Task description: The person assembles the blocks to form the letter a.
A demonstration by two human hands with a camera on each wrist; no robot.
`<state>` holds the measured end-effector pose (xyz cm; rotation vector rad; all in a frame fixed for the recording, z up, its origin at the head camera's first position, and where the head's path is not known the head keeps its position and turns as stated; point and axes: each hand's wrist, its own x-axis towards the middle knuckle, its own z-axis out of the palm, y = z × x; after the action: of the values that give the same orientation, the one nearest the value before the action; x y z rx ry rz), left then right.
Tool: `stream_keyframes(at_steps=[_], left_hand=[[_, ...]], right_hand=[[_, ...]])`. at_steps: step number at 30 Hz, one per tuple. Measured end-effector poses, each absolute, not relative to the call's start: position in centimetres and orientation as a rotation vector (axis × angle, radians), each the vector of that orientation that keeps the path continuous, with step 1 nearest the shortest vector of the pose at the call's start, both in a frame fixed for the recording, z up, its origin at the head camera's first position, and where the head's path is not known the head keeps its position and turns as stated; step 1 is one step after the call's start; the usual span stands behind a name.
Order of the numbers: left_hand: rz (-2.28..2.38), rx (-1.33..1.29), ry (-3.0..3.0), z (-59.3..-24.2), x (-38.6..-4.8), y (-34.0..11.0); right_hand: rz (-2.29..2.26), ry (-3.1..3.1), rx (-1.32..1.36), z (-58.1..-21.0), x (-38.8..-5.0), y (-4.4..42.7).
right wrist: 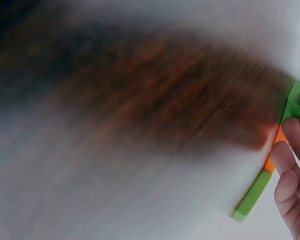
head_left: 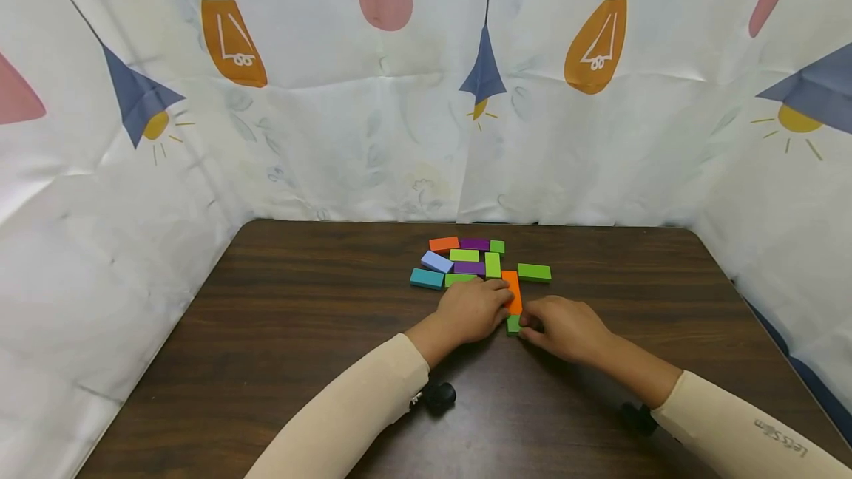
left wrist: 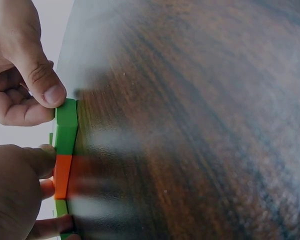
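In the head view, my left hand (head_left: 474,309) reaches over the left side of an orange block (head_left: 512,292), its fingertips touching it. At the near end of that block lies a small green block (head_left: 514,325). My right hand (head_left: 566,327) pinches this green block with thumb and fingers. The left wrist view shows the right thumb (left wrist: 54,95) on the end of the green block (left wrist: 66,125), which meets the orange block (left wrist: 63,175) end to end. In the right wrist view, right-hand fingers (right wrist: 287,187) lie beside the orange block (right wrist: 271,162).
Beyond the hands lie several flat blocks: a teal block (head_left: 427,279), a lavender block (head_left: 436,262), purple block (head_left: 469,268), red-orange block (head_left: 444,244) and lime block (head_left: 492,265). A green block (head_left: 535,273) lies right of the orange one. A patterned curtain (head_left: 413,139) backs the dark wooden table (head_left: 299,301).
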<state>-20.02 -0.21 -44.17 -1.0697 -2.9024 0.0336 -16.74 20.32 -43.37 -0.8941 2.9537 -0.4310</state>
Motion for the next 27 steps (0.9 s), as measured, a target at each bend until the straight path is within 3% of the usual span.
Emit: stream_keyframes(at_steps=[27], left_hand=[[0.078, -1.076, -2.898, -44.2, -20.1, -0.1]], right_hand=[[-0.484, 2.782, -0.918, -43.9, -20.0, 21.7]])
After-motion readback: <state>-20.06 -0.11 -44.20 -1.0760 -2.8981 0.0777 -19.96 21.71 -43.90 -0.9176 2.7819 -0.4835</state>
